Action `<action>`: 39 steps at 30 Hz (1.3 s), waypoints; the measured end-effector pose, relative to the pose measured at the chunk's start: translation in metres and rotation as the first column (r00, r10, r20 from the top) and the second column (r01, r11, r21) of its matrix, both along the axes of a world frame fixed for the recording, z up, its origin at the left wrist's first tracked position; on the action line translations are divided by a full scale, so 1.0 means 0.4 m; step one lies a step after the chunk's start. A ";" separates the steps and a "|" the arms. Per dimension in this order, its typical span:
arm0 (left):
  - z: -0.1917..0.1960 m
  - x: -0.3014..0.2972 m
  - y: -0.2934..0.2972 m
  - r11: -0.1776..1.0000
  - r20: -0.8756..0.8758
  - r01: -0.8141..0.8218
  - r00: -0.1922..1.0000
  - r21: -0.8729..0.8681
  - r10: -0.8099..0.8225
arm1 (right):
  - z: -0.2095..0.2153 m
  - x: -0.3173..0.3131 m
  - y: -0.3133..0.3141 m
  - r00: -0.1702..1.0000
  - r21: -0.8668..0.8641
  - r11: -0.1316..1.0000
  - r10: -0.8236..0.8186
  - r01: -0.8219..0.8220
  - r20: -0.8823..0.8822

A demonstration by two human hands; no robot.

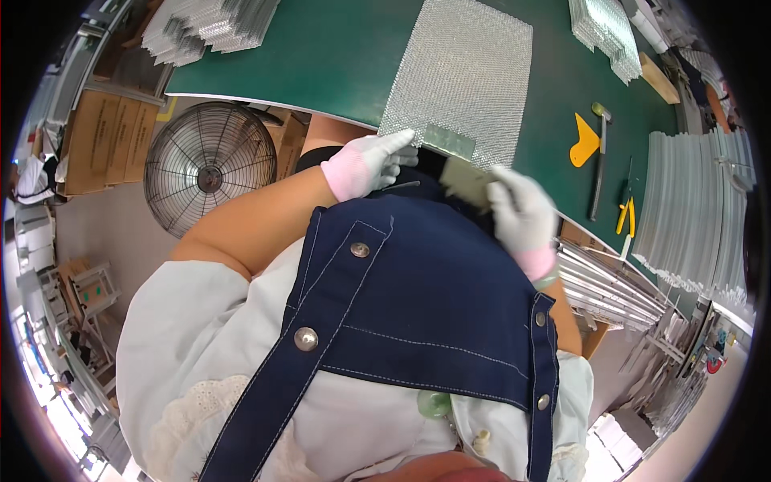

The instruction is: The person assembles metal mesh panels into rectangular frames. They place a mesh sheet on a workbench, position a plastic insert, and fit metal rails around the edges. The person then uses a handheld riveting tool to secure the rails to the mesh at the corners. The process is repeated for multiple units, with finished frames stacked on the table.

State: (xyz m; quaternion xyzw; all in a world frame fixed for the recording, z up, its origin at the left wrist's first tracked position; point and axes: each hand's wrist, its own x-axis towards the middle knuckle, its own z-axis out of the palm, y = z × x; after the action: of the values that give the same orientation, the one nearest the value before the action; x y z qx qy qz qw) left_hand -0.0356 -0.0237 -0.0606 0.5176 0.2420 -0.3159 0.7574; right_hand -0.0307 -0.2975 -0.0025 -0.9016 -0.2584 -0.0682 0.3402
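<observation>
A silvery metal mesh sheet [466, 72] lies on the green table top and reaches its near edge. My left hand [371, 165], in a white glove with a pink cuff, is at the sheet's near left corner, its fingers stretched out and apart. At the middle of the sheet's near edge is a greenish rectangular patch [450, 141]; I cannot tell whether it is a notch or a plate. My right hand [522, 213], gloved alike and blurred, is closed on a small grey-green rectangular plate [466, 183] just in front of the table edge.
Right of the sheet lie a yellow scraper [585, 141], a hammer [599, 161] and yellow-handled pliers [626, 210]. Stacked mesh sheets [213, 28] stand at the far left, more pleated panels [691, 209] at the right. A round floor fan [210, 178] and cardboard boxes [112, 140] are left of the table.
</observation>
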 end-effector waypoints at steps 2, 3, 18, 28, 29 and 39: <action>0.000 -0.003 -0.008 0.999 0.075 -0.045 0.996 -0.004 0.045 | -0.068 -0.065 0.041 0.860 0.229 0.962 -0.011 0.148 -0.511; -0.005 -0.010 -0.008 0.998 0.079 -0.054 0.995 -0.023 0.056 | -0.090 -0.082 0.057 0.643 0.352 0.881 0.074 0.316 -0.762; -0.092 -0.048 -0.028 0.925 0.228 -0.140 0.946 -0.353 0.230 | -0.209 -0.068 0.127 0.339 0.554 0.406 0.490 0.727 -0.803; -0.068 -0.080 -0.015 0.830 0.006 -0.089 0.994 -0.550 0.111 | -0.184 -0.063 0.150 0.342 0.524 0.399 0.443 0.753 -0.829; -0.063 -0.079 -0.012 0.836 -0.059 -0.069 0.997 -0.544 0.044 | -0.182 -0.063 0.152 0.345 0.526 0.394 0.444 0.753 -0.827; -0.010 -0.071 -0.027 0.994 0.032 -0.072 0.997 -0.080 0.075 | -0.169 -0.054 0.132 0.389 0.511 0.435 0.343 0.741 -0.855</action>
State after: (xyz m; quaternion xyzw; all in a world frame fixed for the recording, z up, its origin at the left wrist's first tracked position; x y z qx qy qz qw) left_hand -0.0641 -0.0347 -0.0646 0.4833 0.2350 -0.2883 0.7925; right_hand -0.0524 -0.2447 -0.0700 -0.4964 0.1815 0.2513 0.8109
